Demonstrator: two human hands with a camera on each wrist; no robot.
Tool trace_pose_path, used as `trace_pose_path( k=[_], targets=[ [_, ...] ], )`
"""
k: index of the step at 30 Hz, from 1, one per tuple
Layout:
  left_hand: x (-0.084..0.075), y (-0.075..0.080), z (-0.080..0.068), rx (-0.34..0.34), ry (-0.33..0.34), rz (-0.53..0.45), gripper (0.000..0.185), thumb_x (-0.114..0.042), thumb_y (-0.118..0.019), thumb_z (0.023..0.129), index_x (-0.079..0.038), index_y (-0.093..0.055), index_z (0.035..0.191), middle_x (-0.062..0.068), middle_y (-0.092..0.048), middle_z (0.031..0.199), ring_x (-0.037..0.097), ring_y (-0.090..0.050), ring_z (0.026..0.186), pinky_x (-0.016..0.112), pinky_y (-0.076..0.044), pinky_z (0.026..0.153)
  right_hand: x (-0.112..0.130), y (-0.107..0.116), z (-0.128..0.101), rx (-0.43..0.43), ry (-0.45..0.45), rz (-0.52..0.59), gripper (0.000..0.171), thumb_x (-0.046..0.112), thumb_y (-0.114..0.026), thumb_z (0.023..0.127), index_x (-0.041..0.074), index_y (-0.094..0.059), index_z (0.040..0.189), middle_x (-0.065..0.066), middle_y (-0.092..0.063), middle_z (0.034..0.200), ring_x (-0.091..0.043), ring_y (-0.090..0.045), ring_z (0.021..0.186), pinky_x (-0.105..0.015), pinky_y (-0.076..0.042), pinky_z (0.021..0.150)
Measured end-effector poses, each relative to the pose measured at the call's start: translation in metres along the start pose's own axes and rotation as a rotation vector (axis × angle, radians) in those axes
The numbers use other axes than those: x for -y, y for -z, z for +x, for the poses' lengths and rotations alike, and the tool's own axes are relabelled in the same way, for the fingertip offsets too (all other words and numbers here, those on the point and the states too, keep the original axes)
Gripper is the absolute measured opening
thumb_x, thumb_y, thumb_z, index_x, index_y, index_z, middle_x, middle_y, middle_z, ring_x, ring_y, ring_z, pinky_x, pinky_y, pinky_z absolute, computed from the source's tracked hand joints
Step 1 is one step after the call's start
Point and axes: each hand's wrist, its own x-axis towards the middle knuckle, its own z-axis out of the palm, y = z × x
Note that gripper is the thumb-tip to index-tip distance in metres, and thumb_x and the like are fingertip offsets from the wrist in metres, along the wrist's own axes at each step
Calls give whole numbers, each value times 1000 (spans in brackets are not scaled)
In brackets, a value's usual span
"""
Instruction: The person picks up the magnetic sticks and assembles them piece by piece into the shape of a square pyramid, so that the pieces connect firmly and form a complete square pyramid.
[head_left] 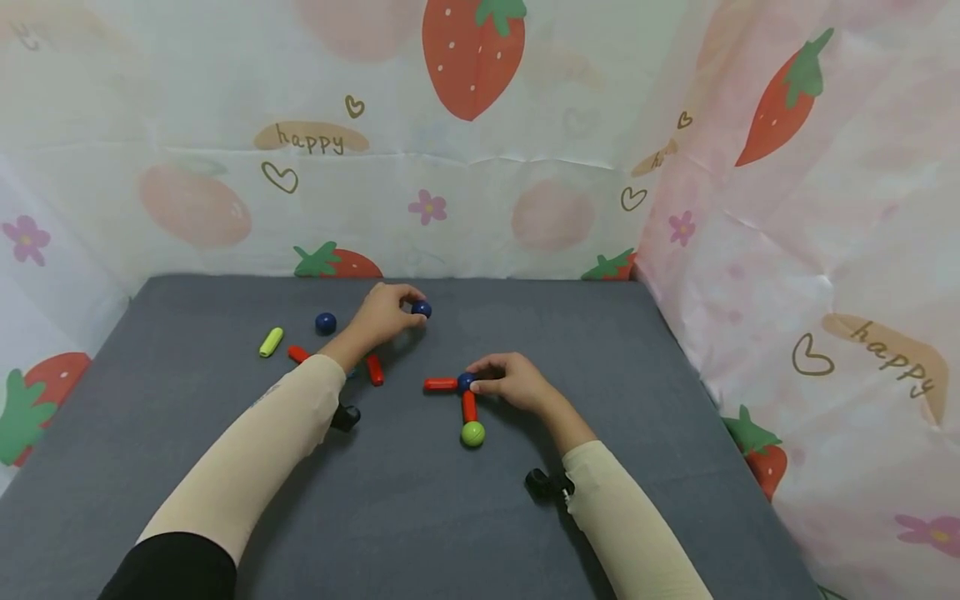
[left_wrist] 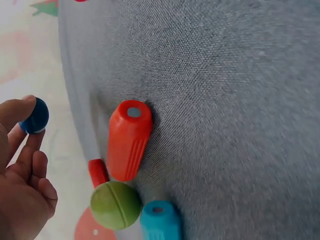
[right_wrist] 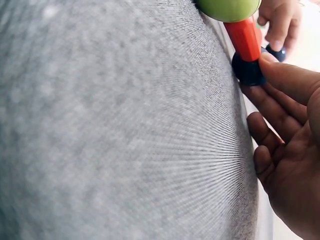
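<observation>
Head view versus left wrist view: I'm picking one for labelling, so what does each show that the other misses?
Only the head view shows the right hand touching the dark blue ball that joins two red sticks, the yellow-green stick and a loose blue ball. Only the left wrist view shows a light blue stick beside a green ball. Both show the left hand pinching a dark blue ball above the grey table, with a red stick near it.

Strawberry-print backdrop (head_left: 480, 150): home play corner
</observation>
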Motion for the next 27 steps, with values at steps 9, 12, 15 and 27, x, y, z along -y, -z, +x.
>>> trace_pose_path(
  k=[9, 12, 15, 27],
  targets=[
    [-9, 10, -18, 25, -64, 21, 40, -26, -78, 92, -11, -69, 128, 11, -68, 128, 35, -55, 118, 51, -45, 102, 1, 1, 0, -1, -8, -5, 23, 26, -78, 93, 22, -77, 116, 3, -73, 106, -20, -60, 89, -33, -50, 74],
    [-12, 12, -27, 46, -85, 7, 39, -25, -79, 92, -10, -70, 126, 12, -69, 126, 37, -56, 119, 51, -45, 103, 1, 0, 0, 2, -4, -7, 23, 26, -78, 93, 22, -77, 116, 3, -73, 106, -19, -60, 89, -32, -50, 75],
    [-13, 11, -35, 62, -102, 18, 38, -26, -79, 92, -11, -70, 126, 10, -68, 124, 35, -57, 117, 50, -46, 101, 2, 0, 0, 0, 2, -6, 23, 25, -78, 93, 21, -77, 116, 2, -74, 105, -19, -60, 88, -32, -49, 75],
    [-8, 1, -76, 110, -100, 47, 37, -26, -80, 91, -12, -72, 125, 7, -69, 122, 29, -56, 111, 47, -48, 97, 3, 0, -2, 4, 3, 8, 25, 24, -78, 93, 19, -77, 117, 2, -74, 108, -18, -61, 90, -32, -50, 77]
  ],
)
